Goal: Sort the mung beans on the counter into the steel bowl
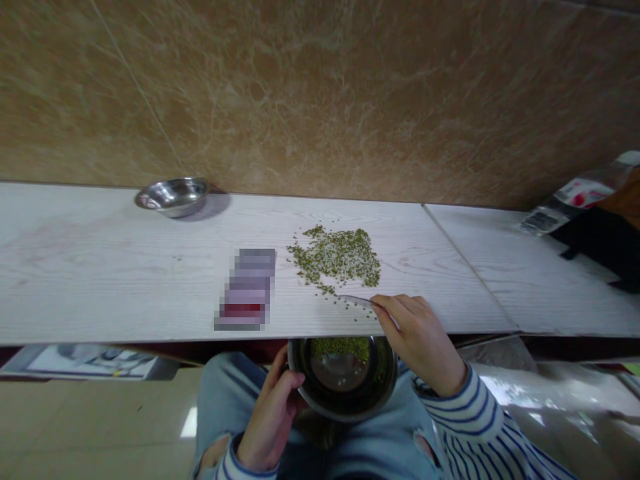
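Head view: my right fingers (pixel 384 307) pinch thin tool (pixel 356 300), left fingers (pixel 292 383) grip bowl (pixel 345 404); likely raking green beans (pixel 369 263), next needs pull toward 6 o'clock

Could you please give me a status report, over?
Left hand holding bowl at counter edge. Right hand holding thin tool at green beans. Pixelated item left of beans, seemingly not obstructing.

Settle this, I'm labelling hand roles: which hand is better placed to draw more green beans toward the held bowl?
Probably the right hand: it holds a thin tool whose tip reaches the scattered green beans. The left hand is occupied, gripping the bowl at the near edge of the table.
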Demonstrator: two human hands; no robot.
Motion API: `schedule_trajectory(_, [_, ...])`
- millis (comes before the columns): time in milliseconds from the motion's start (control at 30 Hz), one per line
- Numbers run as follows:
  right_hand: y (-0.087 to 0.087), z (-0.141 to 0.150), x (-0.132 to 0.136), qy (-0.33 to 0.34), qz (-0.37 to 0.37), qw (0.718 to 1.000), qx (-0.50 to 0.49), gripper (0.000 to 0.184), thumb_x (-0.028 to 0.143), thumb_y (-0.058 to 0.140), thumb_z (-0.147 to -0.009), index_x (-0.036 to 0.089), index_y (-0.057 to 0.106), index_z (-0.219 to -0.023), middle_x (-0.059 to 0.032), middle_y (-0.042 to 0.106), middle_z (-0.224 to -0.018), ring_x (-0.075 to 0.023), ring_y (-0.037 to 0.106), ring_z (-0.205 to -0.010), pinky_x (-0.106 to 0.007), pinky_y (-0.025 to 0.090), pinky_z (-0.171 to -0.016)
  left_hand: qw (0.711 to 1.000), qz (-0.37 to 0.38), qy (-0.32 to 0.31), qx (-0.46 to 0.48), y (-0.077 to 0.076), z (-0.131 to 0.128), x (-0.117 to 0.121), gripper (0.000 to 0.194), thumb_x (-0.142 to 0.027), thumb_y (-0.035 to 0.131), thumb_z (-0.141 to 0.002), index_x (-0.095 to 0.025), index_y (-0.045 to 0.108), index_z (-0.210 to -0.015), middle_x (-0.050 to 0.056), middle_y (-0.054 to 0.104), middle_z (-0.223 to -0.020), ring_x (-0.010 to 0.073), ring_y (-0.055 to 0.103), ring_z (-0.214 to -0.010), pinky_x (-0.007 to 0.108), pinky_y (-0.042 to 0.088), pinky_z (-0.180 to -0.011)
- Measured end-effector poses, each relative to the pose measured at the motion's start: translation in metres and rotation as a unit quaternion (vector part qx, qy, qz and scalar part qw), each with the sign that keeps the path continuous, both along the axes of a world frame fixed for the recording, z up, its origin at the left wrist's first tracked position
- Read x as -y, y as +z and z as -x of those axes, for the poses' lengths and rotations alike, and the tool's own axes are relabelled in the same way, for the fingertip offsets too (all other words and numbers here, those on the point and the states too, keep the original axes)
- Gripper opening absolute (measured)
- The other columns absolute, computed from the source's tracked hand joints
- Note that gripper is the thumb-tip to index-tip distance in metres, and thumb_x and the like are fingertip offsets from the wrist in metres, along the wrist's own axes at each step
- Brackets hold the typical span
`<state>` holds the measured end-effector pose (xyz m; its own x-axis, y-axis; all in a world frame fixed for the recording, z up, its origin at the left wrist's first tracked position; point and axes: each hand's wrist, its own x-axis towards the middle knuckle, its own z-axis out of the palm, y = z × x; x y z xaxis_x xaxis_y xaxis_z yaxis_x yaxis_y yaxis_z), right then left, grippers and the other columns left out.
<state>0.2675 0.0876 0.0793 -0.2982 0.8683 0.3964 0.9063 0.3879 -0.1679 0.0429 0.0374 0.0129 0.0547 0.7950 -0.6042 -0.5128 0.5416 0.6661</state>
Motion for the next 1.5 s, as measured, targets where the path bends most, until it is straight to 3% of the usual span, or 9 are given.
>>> schedule_trajectory(367, [-0.0007, 0.0001, 0.001, 0.005, 0.006, 1.0, 0.006, 0.02, 0.023, 0.043, -0.093, 0.019, 0.061, -0.102, -0.0056, 0.069, -0.088, -0.0162, 0.062, -0.083, -0.03, 0.04, -0.077, 1.0, -0.01, -0.007, 0.008, -0.0003, -0.0015, -0.0007, 0.053, -0.021, 0.06, -0.067, -0.023, 0.056, -0.12, 0.002, 0.066, -0.086, 0.0186, 0.058, -0.074, 0.03, 0.046, -0.063])
schedule_trajectory(767, [-0.0016, -0.0004, -0.0028, 0.001, 0.013, 1.0, -0.003, 0.019, 0.023, 0.044, -0.093, 0.019, 0.06, -0.101, -0.0053, 0.068, -0.088, -0.0176, 0.061, -0.082, -0.031, 0.039, -0.076, 1.0, -0.005, -0.003, 0.005, -0.002, -0.0005, 0.0008, 0.054, -0.019, 0.06, -0.068, -0.023, 0.055, -0.121, 0.004, 0.067, -0.1, 0.0192, 0.058, -0.081, 0.03, 0.047, -0.064])
schedule_trajectory(1000, [-0.0005, -0.004, -0.0026, -0.013, 0.003, 1.0, -0.009, 0.02, 0.024, 0.042, -0.094, 0.019, 0.06, -0.102, -0.0064, 0.069, -0.089, -0.0179, 0.062, -0.083, -0.032, 0.04, -0.077, 1.0, -0.003, -0.008, 0.004, 0.0002, -0.0016, 0.0008, 0.051, -0.019, 0.059, -0.069, -0.023, 0.054, -0.12, 0.002, 0.066, -0.09, 0.0176, 0.057, -0.076, 0.028, 0.046, -0.061])
schedule_trajectory(1267, [-0.0026, -0.0017, -0.0057, -0.029, -0.012, 1.0, 0.0, 0.022, 0.023, 0.04, -0.093, 0.018, 0.06, -0.102, -0.0071, 0.069, -0.089, -0.0177, 0.062, -0.081, -0.031, 0.041, -0.076, 1.0, -0.011, -0.008, 0.008, -0.0025, 0.0009, 0.0006, 0.051, -0.02, 0.059, -0.069, -0.023, 0.054, -0.12, 0.003, 0.065, -0.1, 0.0172, 0.057, -0.078, 0.028, 0.046, -0.062])
schedule_trajectory(1500, [-0.0006, 0.0039, -0.0055, -0.021, -0.005, 1.0, -0.011, 0.018, 0.021, 0.044, -0.093, 0.018, 0.06, -0.1, -0.0056, 0.069, -0.087, -0.0183, 0.061, -0.08, -0.032, 0.04, -0.075, 1.0, -0.008, -0.005, 0.014, -0.0033, 0.0023, 0.0019, 0.051, -0.019, 0.059, -0.069, -0.023, 0.052, -0.12, 0.001, 0.064, -0.092, 0.0154, 0.054, -0.074, 0.027, 0.046, -0.062])
